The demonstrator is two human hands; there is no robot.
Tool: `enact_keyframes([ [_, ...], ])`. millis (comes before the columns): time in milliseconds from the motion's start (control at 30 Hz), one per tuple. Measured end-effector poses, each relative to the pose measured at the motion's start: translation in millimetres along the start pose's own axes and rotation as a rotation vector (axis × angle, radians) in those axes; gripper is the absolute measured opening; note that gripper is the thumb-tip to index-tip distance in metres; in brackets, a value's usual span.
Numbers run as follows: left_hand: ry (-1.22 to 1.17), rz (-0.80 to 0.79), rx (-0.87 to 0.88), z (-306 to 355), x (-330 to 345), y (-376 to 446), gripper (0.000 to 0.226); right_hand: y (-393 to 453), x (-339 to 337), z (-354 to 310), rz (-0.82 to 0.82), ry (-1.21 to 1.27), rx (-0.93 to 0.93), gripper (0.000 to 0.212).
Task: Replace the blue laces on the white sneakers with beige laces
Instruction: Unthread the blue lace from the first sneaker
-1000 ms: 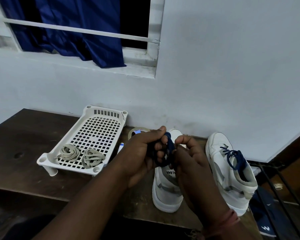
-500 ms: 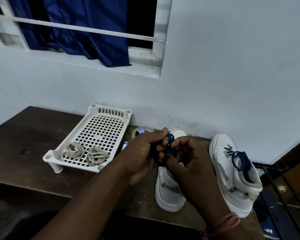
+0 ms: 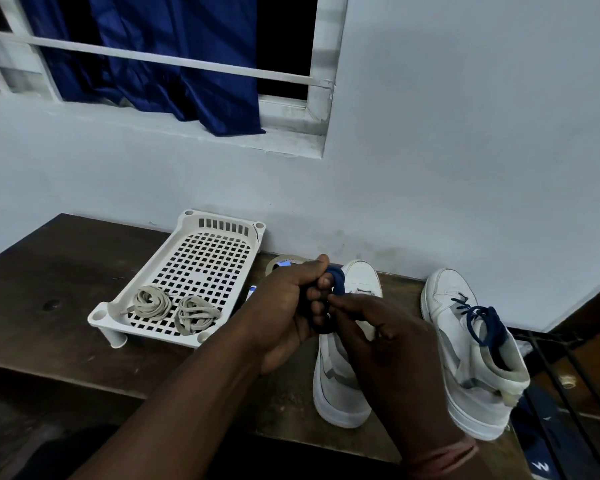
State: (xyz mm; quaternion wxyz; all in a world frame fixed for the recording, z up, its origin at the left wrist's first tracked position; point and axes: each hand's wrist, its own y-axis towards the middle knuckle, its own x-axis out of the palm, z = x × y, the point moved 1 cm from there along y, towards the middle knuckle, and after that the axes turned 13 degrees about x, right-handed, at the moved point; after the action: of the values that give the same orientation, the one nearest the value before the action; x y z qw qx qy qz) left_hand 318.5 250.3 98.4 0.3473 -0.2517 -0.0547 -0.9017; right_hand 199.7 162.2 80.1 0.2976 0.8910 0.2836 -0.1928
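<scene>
A: Table (image 3: 66, 271) first. What could be knocked off it?

B: The right sneaker (image 3: 471, 358), set near the table's right edge and still laced in blue (image 3: 482, 320); it could be tipped over the side if it is bumped by an elbow. The left sneaker (image 3: 340, 386) is partly hidden under the hands (its eyelets cannot be seen).

A: Tray (image 3: 219, 220)?

B: Two coils of beige laces (image 3: 168, 308) are kept at its near end, well apart from the shoes. A coil could be dragged out through careless reaching.

A: Hands?

B: The removed blue lace (image 3: 336, 282) is being bundled. It is clamped by the curled fingers of the left hand (image 3: 284, 306), and a strand is pinched by the right hand (image 3: 385, 341). If the pinch is loosened, the bundle could spring undone and get tangled.
</scene>
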Motion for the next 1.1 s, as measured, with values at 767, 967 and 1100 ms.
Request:
enact_keyframes([
  [767,0.122,-0.175,0.028,4,-1,0,0.033,8,0,-13,-0.123,0.957,0.569,0.015],
  [967,0.212,-0.144,0.067,2,-3,-2,0.043,11,-1,-12,-0.018,0.738,0.609,0.007],
  [1100,0.249,-0.14,0.061,3,0,-3,0.043,7,-4,-10,-0.054,0.636,0.56,0.015],
])
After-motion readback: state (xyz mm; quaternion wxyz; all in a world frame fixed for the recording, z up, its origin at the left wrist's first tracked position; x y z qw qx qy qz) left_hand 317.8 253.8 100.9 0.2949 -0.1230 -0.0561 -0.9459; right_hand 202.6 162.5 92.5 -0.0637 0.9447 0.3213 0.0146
